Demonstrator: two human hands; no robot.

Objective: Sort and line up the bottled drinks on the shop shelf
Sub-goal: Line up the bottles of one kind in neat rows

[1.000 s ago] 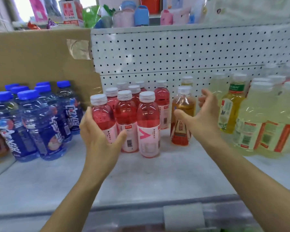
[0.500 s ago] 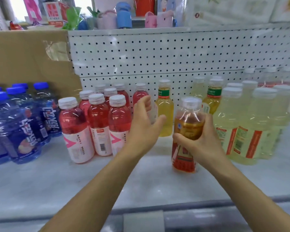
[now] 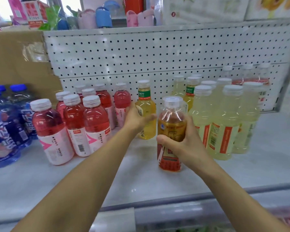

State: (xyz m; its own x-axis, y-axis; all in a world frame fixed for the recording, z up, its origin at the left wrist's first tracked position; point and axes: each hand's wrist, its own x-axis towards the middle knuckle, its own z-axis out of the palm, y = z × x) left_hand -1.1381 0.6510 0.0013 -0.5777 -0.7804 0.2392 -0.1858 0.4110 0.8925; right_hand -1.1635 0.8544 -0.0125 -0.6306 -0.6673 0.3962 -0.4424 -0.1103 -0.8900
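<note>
On the far left of the shelf the blue bottles stand packed together. Just beside them the pink bottles form a tidy block, its rows running back toward the pegboard. We judge these two groups done, or close to it — one pink bottle at the back stands a little apart from its fellows.

In the middle we are at work. Our left hand reaches past the pink block to the yellow bottle with the green neck label. Its grip is clamped on that bottle, thumb across the front, and the bottle stands upright near the pegboard. Just to the right and nearer the shelf edge, our right hand has its grip clamped round the amber bottle with the red label. That bottle is upright; we cannot tell whether its base rests on the shelf or is just raised.

On the right the pale bottles stand in a loose cluster, and a second yellow bottle with the same green label peeps out among them. As we read it, the task is roughly halfway. The two bottles in hand have no row of their own yet, the green-labelled pair wants bringing together, and the pale cluster wants squaring up.
</note>
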